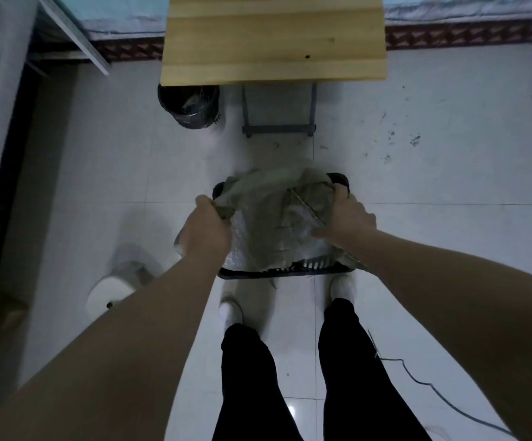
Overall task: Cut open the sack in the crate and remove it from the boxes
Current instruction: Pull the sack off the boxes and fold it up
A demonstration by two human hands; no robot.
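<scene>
A black plastic crate [285, 271] sits on the tiled floor just in front of my feet. A grey-green woven sack [274, 211] fills it and bulges above the rim, hiding whatever lies inside. My left hand [206, 230] is closed on the sack's left edge. My right hand [349, 214] grips the sack's right side near the crate's far right corner. No cutting tool shows in either hand.
A wooden table [274, 39] on a grey metal frame stands ahead. A bin with a black liner [190, 106] sits under its left edge. A white roll [109, 296] lies on the floor at left. A thin cable [417, 377] runs along the floor at right.
</scene>
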